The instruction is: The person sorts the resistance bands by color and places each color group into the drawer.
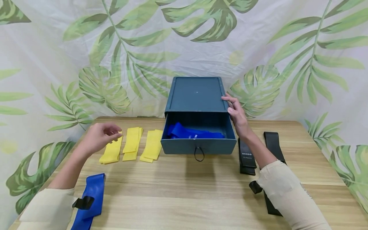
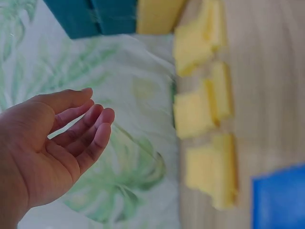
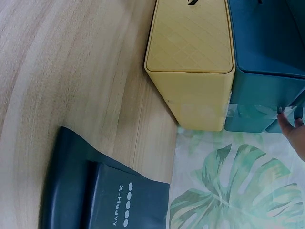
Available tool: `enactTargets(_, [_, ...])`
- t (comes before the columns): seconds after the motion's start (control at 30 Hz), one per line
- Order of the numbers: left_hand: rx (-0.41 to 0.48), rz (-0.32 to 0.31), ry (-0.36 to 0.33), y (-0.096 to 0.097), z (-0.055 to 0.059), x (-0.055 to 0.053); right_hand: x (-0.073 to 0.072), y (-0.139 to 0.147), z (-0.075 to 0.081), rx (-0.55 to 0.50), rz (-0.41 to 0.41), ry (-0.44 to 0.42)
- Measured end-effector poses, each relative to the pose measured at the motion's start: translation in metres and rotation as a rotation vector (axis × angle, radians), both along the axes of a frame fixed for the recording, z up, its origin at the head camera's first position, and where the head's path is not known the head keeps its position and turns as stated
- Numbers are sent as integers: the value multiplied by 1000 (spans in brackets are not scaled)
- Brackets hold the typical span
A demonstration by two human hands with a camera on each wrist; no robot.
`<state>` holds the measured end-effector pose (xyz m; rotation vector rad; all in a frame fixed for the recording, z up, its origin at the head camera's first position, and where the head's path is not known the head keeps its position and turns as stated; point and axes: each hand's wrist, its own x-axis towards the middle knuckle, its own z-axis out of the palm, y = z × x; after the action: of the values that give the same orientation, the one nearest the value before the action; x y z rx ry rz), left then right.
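Note:
A blue-grey drawer box (image 1: 196, 92) stands at the back of the table with its drawer (image 1: 184, 147) pulled partly out. Inside the drawer lies a blue resistance band (image 1: 189, 131) with white print. My right hand (image 1: 238, 116) rests against the box's right side, thumb near the front corner and fingertips at the top edge. In the right wrist view, the fingers (image 3: 288, 126) touch the teal side wall. My left hand (image 1: 99, 135) hovers above the leftmost yellow band (image 1: 113, 150), its fingers loosely bent around nothing. Two more yellow bands (image 1: 132, 143) (image 1: 152, 145) lie beside it.
A yellow drawer unit (image 3: 190, 95) sits directly under the teal one. Black bands (image 1: 247, 155) (image 1: 272, 143) lie at the right, one printed X-Heavy. A blue band (image 1: 95, 195) lies at the front left, partly behind the left sleeve. A leaf-print cloth (image 1: 143, 48) hangs behind the table.

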<state>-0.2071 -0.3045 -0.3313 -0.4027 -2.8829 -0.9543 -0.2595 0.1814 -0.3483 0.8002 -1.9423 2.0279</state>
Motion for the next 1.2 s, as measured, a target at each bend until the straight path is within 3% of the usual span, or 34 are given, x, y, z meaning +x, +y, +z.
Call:
enactTargets(0.17, [-55,-34,-65,-26,-22,0,1,0,1,4,2,-11])
enactTargets(0.33, [-111,-99,-123,-50,-38,0,1,0,1,11,-6,-17])
enactTargets(0.43, [-155,-106,-155,-62,-47,3,1,0,1,11,-8,-16])
enactTargets(0.57, [-194,-119,-264,-73,-55,9,1,0,2,9,-7,-7])
enactTargets(0.67, [-197,-140,-329,-78,-59,14,1,-1,2,8,-8,-2])
enactTargets(0.83, [-191,-170,-344,-81,-60,19,2,-1,2,2,-8,2])
enactTargets(1.2, [-154,-206,-532,-83,-56,33,0,0,2,15,-3,-17])
